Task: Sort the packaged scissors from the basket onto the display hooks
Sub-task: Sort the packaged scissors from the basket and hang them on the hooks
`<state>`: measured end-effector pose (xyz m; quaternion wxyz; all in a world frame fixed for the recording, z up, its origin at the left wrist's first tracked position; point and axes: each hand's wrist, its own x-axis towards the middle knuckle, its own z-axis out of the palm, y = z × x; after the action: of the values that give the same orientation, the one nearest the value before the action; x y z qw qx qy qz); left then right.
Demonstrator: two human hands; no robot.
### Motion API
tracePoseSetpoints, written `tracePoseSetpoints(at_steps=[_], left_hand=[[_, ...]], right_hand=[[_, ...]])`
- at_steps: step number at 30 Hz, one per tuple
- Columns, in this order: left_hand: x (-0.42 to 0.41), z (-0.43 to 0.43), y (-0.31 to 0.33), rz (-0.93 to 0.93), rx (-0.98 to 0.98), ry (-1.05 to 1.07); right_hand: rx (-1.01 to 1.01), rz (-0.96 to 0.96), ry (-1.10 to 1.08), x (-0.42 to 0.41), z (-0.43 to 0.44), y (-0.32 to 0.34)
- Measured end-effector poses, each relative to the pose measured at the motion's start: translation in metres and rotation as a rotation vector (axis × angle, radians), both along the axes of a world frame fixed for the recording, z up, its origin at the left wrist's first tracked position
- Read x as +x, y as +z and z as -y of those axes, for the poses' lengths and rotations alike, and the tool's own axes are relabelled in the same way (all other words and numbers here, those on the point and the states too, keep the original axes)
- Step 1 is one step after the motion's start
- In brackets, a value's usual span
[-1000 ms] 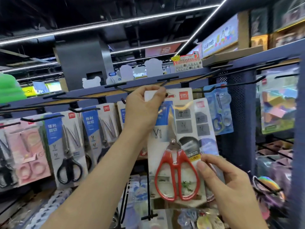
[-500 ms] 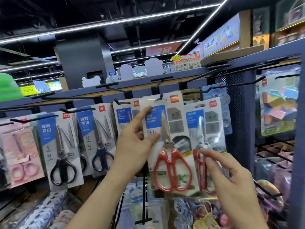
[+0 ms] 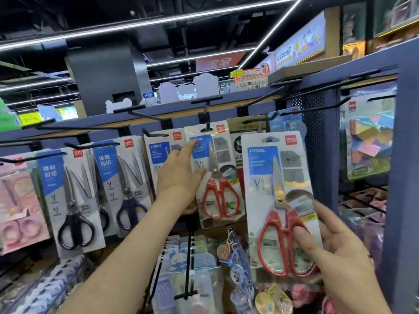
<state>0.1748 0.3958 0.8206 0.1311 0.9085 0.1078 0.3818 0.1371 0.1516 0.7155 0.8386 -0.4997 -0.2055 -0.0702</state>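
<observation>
My right hand (image 3: 335, 252) grips a pack of red-handled scissors (image 3: 280, 207) by its lower right side and holds it free of the rack, in front of the shelf. A second pack of red-handled scissors (image 3: 217, 177) hangs on a black display hook (image 3: 206, 114) at the middle. My left hand (image 3: 181, 175) lies against the hanging packs with straight fingers, the index finger touching the blue label of that pack. The basket is out of view.
Packs of black-handled (image 3: 70, 200) and dark blue-handled scissors (image 3: 127, 189) hang on hooks to the left, pink packs (image 3: 15, 200) beyond them. A blue upright post (image 3: 405, 177) stands at the right, with coloured packs (image 3: 369, 141) behind it. More goods hang below.
My right hand has taken a red-handled pack and drawn it toward me, off the row. My left hand has let go of the hung pack's top and now rests flat on it.
</observation>
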Motion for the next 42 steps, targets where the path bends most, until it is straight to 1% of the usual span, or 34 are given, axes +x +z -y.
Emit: tracePoseSetpoints(at_steps=[1,2,3,4,5,6,7,8,10,13,16,18,20,27,32,34,38,42], left_hand=[[-0.008,0.001,0.000,0.052,0.027,0.015],[-0.016,0.003,0.001,0.128,0.013,-0.019],[-0.025,0.005,0.002,0.211,-0.083,-0.133],[-0.036,0.011,0.007,0.261,-0.277,-0.311],[-0.048,0.020,0.012,0.246,-0.523,-0.525],[-0.058,0.030,0.018,0.191,-0.736,-0.702],[-0.065,0.037,0.023,0.136,-0.850,-0.813],[-0.069,0.042,0.026,0.109,-0.882,-0.869],[-0.071,0.047,0.028,0.163,-0.879,-0.874],[-0.071,0.045,0.032,0.314,-0.862,-0.806],[-0.068,0.040,0.043,0.400,-0.821,-0.766],[-0.062,0.037,0.047,0.394,-0.800,-0.731],[-0.056,0.036,0.049,0.379,-0.794,-0.700],[-0.051,0.030,0.053,0.260,-0.851,-0.755],[-0.051,0.029,0.057,0.299,-0.734,-0.729],[-0.050,0.030,0.058,0.321,-0.723,-0.720],[-0.043,0.027,0.056,0.287,-0.766,-0.675],[-0.025,0.024,0.045,0.221,-0.852,-0.588]], right_hand=[[0.010,0.009,0.017,0.001,-0.002,-0.001],[0.016,0.018,0.046,0.002,-0.004,-0.001],[0.018,0.033,0.081,0.002,-0.007,-0.001],[0.016,0.044,0.105,0.001,-0.009,-0.001],[0.009,0.057,0.126,0.001,-0.012,-0.001],[-0.001,0.069,0.151,0.000,-0.015,0.000],[-0.016,0.086,0.177,-0.001,-0.019,0.000],[-0.030,0.113,0.198,-0.002,-0.022,0.001],[-0.067,0.148,0.237,-0.004,-0.029,0.002],[-0.137,0.151,0.283,-0.006,-0.038,0.003],[-0.238,0.133,0.227,-0.004,-0.047,0.003],[-0.255,0.071,0.217,-0.001,-0.051,0.002],[-0.263,0.050,0.220,0.001,-0.055,0.001],[-0.264,0.020,0.217,0.004,-0.062,-0.001],[-0.255,-0.047,0.233,0.004,-0.065,-0.001],[-0.240,-0.068,0.251,0.005,-0.065,0.000],[-0.233,-0.102,0.254,0.008,-0.065,0.000],[-0.222,-0.124,0.187,0.012,-0.072,0.000]])
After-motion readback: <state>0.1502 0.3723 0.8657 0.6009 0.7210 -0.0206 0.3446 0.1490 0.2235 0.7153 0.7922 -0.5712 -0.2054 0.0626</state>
